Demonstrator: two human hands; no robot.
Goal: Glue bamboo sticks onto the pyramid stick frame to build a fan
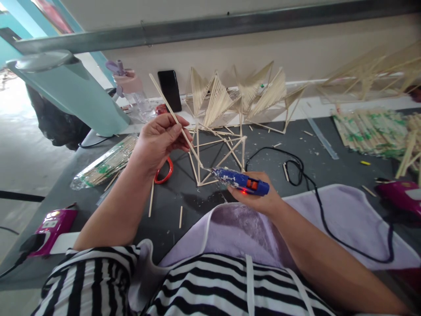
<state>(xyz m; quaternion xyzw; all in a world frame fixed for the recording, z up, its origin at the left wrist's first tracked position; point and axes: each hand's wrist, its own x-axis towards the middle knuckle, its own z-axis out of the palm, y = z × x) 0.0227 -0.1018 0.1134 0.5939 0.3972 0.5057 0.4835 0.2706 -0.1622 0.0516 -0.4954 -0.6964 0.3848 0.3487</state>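
Observation:
My left hand [161, 140] is closed on a long wooden stick [167, 105], held slanting, with its lower end at the tip of a blue glue gun [243, 181]. My right hand [258, 193] is wrapped round the glue gun, whose red light is lit and whose nozzle points left. Beneath the stick and the nozzle stands a small open frame of wooden sticks [213, 181] on the dark table. The fingertips of my right hand are partly hidden behind the gun.
Fan-shaped stick models [219, 103] and a black phone [169, 91] stand by the wall. A large green tumbler [82, 94], red-handled scissors [164, 171] and a stick packet [105, 162] are left. More packets [371, 131] lie right. A black cord [317, 197] crosses a purple cloth [348, 219].

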